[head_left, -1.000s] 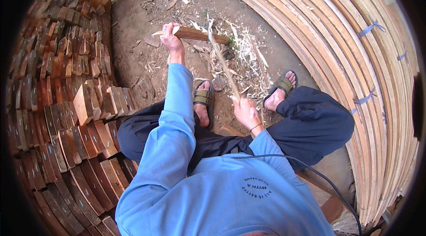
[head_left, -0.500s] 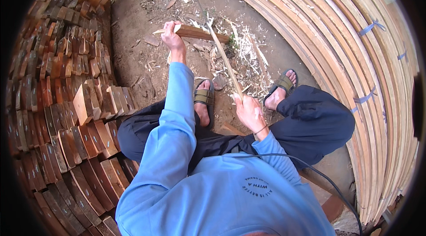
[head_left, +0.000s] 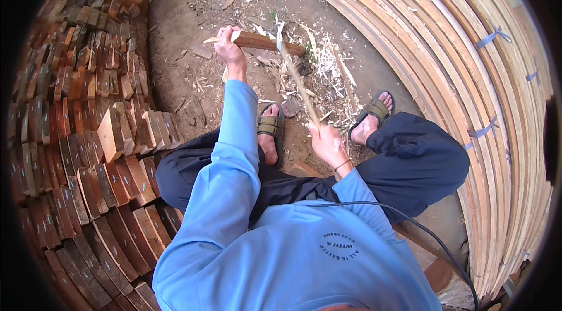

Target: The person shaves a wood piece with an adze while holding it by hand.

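The right hand (head_left: 329, 146), the nearer of the two, is closed around the lower end of a long, thin wooden handle (head_left: 302, 97). From this grip the handle runs forward and a little left, blurred in its upper stretch, up to a pale, narrow head (head_left: 280, 34). Just ahead of the right grip and to either side of it are two sandalled feet, the left sandal (head_left: 271, 125) and the right sandal (head_left: 379, 110), with the handle passing between them.

Farther forward and to the left, the left hand (head_left: 228, 47) is wrapped around a wooden piece (head_left: 260, 42) near its left end. The piece's long axis lies crosswise, dipping slightly toward the right; a pale, tapered tip points left past the fist, and the darker end points right, toward the shavings (head_left: 331, 68). The tool's head meets or overlaps the piece to the right of the left grip; contact cannot be told.

Brown ground (head_left: 181, 12) stretches beyond the left fist and out to its left, as far as stacked wooden blocks (head_left: 108, 132). Well to the right of both grips, long planks (head_left: 433, 65) curve along the other edge.
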The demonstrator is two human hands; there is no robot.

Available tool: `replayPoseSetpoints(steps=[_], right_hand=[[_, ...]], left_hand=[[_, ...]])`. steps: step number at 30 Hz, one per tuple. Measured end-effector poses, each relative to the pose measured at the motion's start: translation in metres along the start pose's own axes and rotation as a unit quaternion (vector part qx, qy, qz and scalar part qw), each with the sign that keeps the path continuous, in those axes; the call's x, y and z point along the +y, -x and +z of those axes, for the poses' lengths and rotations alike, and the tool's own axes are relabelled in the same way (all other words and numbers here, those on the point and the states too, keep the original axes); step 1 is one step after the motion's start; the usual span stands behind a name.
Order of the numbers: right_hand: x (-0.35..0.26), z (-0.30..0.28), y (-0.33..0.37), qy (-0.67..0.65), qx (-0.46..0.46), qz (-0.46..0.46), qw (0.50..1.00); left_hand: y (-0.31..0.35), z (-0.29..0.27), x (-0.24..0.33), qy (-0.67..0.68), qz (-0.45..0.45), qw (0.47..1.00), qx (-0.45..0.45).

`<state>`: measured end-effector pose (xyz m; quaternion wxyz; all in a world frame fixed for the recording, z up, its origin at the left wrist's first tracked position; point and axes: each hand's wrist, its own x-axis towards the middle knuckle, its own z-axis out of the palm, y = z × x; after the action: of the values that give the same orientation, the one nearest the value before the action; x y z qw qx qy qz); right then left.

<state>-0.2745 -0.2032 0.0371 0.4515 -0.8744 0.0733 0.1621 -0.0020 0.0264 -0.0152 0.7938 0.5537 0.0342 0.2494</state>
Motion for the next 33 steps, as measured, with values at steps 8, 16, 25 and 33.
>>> replayPoseSetpoints(steps=[8, 16, 25, 33], right_hand=[[-0.002, -0.011, 0.003, -0.021, 0.037, 0.011, 0.999], [-0.003, 0.0, 0.005, -0.051, 0.047, 0.003, 0.998], [0.009, 0.007, 0.007, -0.036, 0.031, 0.051, 0.998], [0.006, -0.01, 0.005, 0.03, 0.032, 0.126, 0.991]], left_hand=[[0.0, -0.002, -0.001, 0.001, 0.003, 1.0, -0.003], [0.001, 0.0, -0.002, -0.02, 0.02, 1.0, -0.011], [0.003, 0.001, -0.002, 0.024, -0.01, 1.0, 0.008], [0.0, -0.005, 0.001, 0.055, -0.036, 0.998, 0.002]])
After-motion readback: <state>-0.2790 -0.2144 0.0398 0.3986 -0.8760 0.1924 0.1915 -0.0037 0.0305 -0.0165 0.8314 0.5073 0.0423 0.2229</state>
